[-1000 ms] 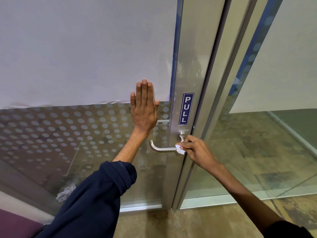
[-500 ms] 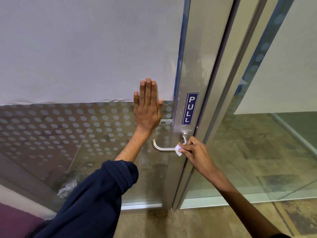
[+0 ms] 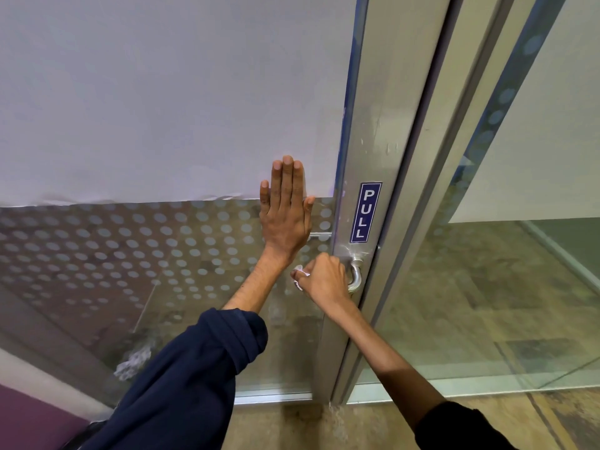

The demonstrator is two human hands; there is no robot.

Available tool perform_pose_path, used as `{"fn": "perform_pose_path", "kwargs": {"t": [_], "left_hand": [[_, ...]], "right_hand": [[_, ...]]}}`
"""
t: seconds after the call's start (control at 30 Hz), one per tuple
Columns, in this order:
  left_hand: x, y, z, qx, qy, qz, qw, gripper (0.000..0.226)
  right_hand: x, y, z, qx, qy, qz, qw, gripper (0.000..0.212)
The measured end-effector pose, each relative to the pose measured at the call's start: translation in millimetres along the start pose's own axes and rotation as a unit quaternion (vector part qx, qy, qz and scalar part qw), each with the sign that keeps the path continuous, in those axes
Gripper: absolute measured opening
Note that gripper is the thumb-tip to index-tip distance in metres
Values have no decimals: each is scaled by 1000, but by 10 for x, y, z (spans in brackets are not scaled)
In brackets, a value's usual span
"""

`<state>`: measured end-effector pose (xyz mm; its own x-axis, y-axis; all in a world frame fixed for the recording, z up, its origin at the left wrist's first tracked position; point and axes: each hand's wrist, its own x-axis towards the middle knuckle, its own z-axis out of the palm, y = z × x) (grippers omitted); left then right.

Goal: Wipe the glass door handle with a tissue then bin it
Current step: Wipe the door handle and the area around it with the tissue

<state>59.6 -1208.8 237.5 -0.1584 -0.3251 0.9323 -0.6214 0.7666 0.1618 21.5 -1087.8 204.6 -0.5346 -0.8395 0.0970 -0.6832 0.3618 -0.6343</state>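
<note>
A steel lever handle [image 3: 356,277] sticks out of the door's metal frame [image 3: 373,151], below a blue PULL sign [image 3: 365,212]. My right hand [image 3: 323,278] is closed around the handle's bar with a white tissue [image 3: 299,277] wrapped in it; a bit of tissue shows at the left of my fist. Only the handle's curved neck by the frame is visible. My left hand [image 3: 285,209] lies flat, fingers together, against the glass door [image 3: 146,254] just left of the frame, above my right hand.
The glass is frosted white above and dotted below. A fixed glass panel [image 3: 487,287] stands right of the frame. Brown floor [image 3: 292,427] runs along the bottom. A purple surface [image 3: 29,417] sits at the bottom left. No bin is in view.
My right hand has slid left along the handle, from the end by the frame to its free end, with the tissue. My left hand stays flat on the glass.
</note>
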Motion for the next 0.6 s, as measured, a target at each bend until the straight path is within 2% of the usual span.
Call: {"fn": "perform_pose_path", "kwargs": {"t": [0.2,0.4,0.6], "left_hand": [[6,15,-26,3,-5,-1,1000,59],[-3,1,-41,5,-8,2,1000,60],[-1,-7,-27,4,-10,-1,1000,59]], "right_hand": [[80,-10,46,-2,1,46,999,32],[-64,197,-41,-22,-3,-43,999,24],[-53,521,-273,-13,-60,-123,990,36]]}}
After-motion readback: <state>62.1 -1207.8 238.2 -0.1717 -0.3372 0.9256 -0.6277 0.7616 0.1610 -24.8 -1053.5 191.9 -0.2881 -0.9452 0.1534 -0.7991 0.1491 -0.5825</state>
